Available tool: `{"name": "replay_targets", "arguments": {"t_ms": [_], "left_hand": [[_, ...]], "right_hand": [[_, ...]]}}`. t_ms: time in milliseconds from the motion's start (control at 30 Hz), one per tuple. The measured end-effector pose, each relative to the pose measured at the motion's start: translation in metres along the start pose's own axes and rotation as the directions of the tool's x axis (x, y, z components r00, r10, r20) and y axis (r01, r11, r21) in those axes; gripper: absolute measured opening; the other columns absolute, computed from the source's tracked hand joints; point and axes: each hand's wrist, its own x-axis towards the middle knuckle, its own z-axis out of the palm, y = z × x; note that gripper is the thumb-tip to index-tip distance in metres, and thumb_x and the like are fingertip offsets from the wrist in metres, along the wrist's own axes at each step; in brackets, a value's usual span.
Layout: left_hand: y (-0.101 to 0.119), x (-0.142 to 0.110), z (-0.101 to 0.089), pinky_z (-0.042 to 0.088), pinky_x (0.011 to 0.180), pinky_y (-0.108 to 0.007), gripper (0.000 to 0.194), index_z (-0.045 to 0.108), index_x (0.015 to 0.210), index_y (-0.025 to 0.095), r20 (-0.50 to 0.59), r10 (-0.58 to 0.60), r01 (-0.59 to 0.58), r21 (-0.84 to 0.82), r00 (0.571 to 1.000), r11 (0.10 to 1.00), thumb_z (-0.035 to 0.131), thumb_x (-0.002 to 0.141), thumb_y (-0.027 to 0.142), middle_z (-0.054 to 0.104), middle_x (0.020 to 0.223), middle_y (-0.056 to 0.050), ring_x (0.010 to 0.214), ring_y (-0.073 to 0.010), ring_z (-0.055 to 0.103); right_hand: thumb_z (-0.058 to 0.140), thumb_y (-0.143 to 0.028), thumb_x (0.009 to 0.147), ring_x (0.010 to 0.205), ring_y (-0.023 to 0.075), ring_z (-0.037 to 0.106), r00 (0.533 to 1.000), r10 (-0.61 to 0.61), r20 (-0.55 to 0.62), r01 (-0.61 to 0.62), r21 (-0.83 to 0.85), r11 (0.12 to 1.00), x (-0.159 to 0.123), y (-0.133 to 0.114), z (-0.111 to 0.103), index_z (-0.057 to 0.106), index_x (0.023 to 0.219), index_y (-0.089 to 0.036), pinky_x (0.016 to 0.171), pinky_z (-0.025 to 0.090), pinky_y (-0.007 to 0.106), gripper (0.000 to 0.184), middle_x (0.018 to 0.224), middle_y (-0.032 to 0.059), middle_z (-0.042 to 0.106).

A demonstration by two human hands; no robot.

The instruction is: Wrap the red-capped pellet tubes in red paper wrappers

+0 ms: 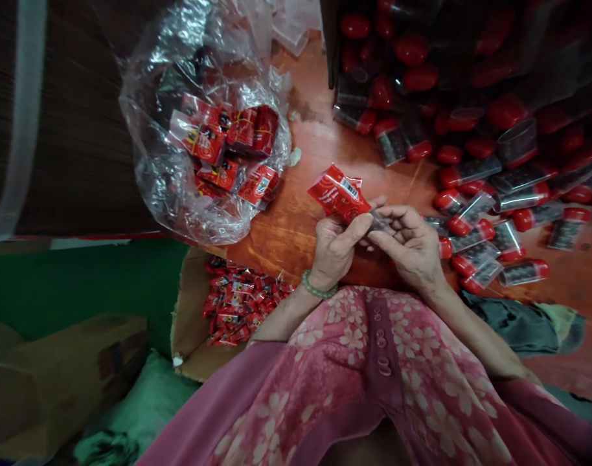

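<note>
In front of my chest, my left hand (337,246) is closed on a small bunch of flat red printed wrappers (337,194), one showing a barcode. Its thumb presses over their lower end. My right hand (407,243) meets it there, with thumb and fingers pinching a dark see-through plastic piece (381,223). Fingers partly hide this piece, so I cannot tell whether it sits inside a wrapper or beside it. Just right of my right hand lie several clear plastic containers (471,210) with red ends and dark contents.
An open clear plastic bag (150,188) at upper left holds bundles of red wrappers (213,139). Below the table edge, a cardboard box (189,317) contains many red-wrapped pieces (242,304). More red-ended containers heap up at upper right. A dark cloth (510,320) lies at right.
</note>
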Motion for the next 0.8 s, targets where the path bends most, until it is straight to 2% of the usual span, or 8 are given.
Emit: {"name": "replay_targets", "arguments": {"t_ms": [67, 167, 333, 500, 667, 800], "left_hand": [[0.002, 0.001, -0.001, 0.058, 0.074, -0.029, 0.053, 0.078, 0.092, 0.017, -0.006, -0.010, 0.010, 0.003, 1.000, 1.000, 0.080, 0.070, 0.065, 0.078, 0.112, -0.011, 0.102, -0.0253, 0.074], [0.004, 0.001, 0.000, 0.058, 0.074, -0.029, 0.060, 0.077, 0.090, 0.019, -0.065, 0.027, -0.028, -0.015, 0.998, 1.000, 0.069, 0.074, 0.076, 0.079, 0.108, -0.011, 0.108, -0.0261, 0.072], [-0.004, 0.000, 0.002, 0.058, 0.075, -0.029, 0.065, 0.074, 0.098, 0.020, -0.073, 0.007, -0.006, 0.009, 0.997, 1.000, 0.062, 0.077, 0.081, 0.078, 0.110, -0.011, 0.109, -0.0253, 0.071], [-0.015, 0.000, 0.002, 0.056, 0.076, -0.028, 0.063, 0.074, 0.106, 0.021, -0.053, -0.002, 0.003, 0.017, 0.999, 1.000, 0.064, 0.079, 0.077, 0.078, 0.111, -0.011, 0.106, -0.0245, 0.072], [-0.014, -0.001, 0.004, 0.052, 0.071, -0.026, 0.057, 0.077, 0.103, 0.021, -0.033, -0.007, 0.006, -0.034, 0.999, 0.999, 0.067, 0.080, 0.073, 0.078, 0.108, -0.008, 0.089, -0.0169, 0.069], [-0.011, -0.006, 0.007, 0.052, 0.077, -0.028, 0.054, 0.078, 0.098, 0.021, 0.042, 0.006, -0.002, -0.098, 0.999, 0.995, 0.068, 0.081, 0.071, 0.076, 0.107, -0.008, 0.090, -0.0170, 0.067]], "right_hand": [[0.081, -0.049, 0.078, 0.071, 0.0144, 0.073, 1.000, -0.005, -0.007, 0.005, 0.006, 1.000, 0.001, 0.000, 0.001, 0.061, 0.100, -0.025, 0.067, 0.064, 0.029, 0.038, 0.089, -0.0006, 0.074], [0.083, -0.046, 0.077, 0.068, 0.0133, 0.073, 1.000, 0.001, 0.010, -0.001, 0.042, 0.999, 0.003, 0.002, 0.004, 0.060, 0.100, -0.025, 0.068, 0.065, 0.028, 0.038, 0.085, -0.0018, 0.074], [0.085, -0.047, 0.073, 0.064, 0.0139, 0.072, 0.999, 0.045, -0.001, -0.045, 0.094, 0.995, 0.005, 0.003, 0.009, 0.056, 0.094, -0.025, 0.064, 0.064, 0.028, 0.042, 0.079, -0.0031, 0.073], [0.088, -0.046, 0.070, 0.063, 0.0134, 0.070, 0.998, 0.053, -0.030, -0.051, 0.070, 0.996, 0.010, 0.001, 0.010, 0.050, 0.087, -0.027, 0.062, 0.063, 0.029, 0.046, 0.081, -0.0036, 0.072], [0.087, -0.051, 0.069, 0.054, 0.0125, 0.064, 0.997, 0.070, 0.020, -0.071, 0.109, 0.991, 0.017, 0.009, 0.007, 0.042, 0.082, -0.027, 0.057, 0.061, 0.029, 0.052, 0.072, -0.0066, 0.066], [0.092, -0.048, 0.061, 0.047, 0.0095, 0.055, 0.995, 0.063, 0.076, -0.076, 0.181, 0.981, 0.020, 0.013, 0.003, 0.040, 0.077, -0.026, 0.049, 0.054, 0.024, 0.058, 0.063, -0.0102, 0.057]]}}
